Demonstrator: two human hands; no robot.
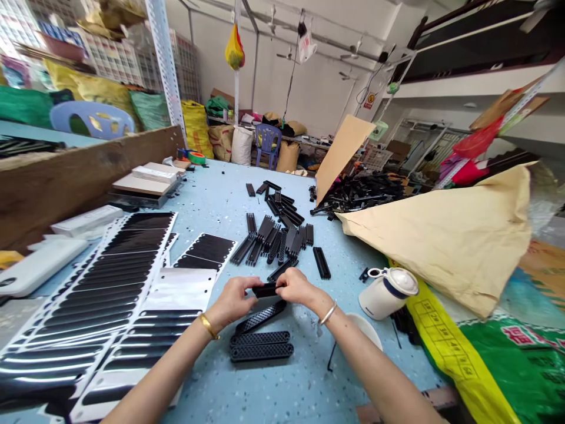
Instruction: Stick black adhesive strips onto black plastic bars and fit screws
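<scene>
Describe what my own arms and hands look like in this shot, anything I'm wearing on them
Both forearms are bare, with no sleeves in view and no gloves. The left hand has a gold-coloured bangle at the wrist. The right hand has a thin silver-coloured bangle at its wrist. No watch or markings show, and the picture is too small to tell whether any rings are on the fingers.

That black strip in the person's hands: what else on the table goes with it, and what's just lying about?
In use: black strip, held by left hand and right hand; perforated strips; loose strip pile; sticker sheets.

Lying about: white jug; tape rolls; paper sack.
</scene>
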